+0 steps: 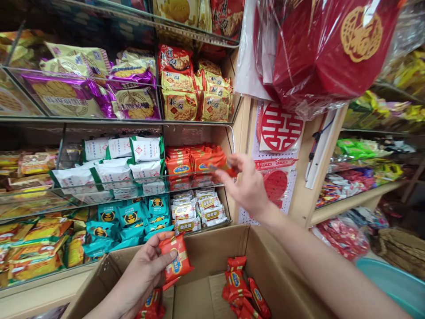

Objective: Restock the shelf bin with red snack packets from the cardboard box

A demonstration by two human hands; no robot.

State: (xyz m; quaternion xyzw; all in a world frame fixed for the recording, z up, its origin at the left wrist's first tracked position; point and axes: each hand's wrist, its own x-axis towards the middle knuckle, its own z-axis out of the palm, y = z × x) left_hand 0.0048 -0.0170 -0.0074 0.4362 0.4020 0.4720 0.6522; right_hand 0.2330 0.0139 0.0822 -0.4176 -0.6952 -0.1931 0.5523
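My left hand (145,273) pinches a red snack packet (177,259) with a blue and gold label, holding it above the left side of an open cardboard box (212,241). At the shelf, my right hand (247,184) is closed on another red packet (221,161), which is blurred. That packet is at the right end of a compartment stacked with matching red packets (179,166). Inside the box, more red packets (237,283) lie in a loose pile at the right, and a few others (151,305) show below my left wrist.
White-and-green packets (114,170) fill the compartment to the left, with teal packets (129,217) and small white packets (184,210) below. Glass strips (195,181) front the shelves. A red bag in plastic (318,57) hangs upper right. A teal basin (392,279) stands lower right.
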